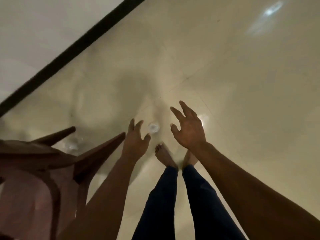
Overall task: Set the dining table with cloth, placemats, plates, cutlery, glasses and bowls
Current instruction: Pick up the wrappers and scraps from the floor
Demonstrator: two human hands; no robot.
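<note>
We look down at pale tiled floor [225,75]. Left hand [136,141] reaches down, fingers spread and loosely bent, holding nothing. Right hand [188,129] beside it, fingers splayed wide, also holding nothing. Small round pale spot [153,127] shows between hands; blur stops us telling if glass or light reflection. Bare feet [163,156] and dark trousers [166,196] below. Wooden chair [52,153] at left, pink seat. Black strip [72,49] edges floor upper left. No cloth, plates or cutlery identifiable here.
</note>
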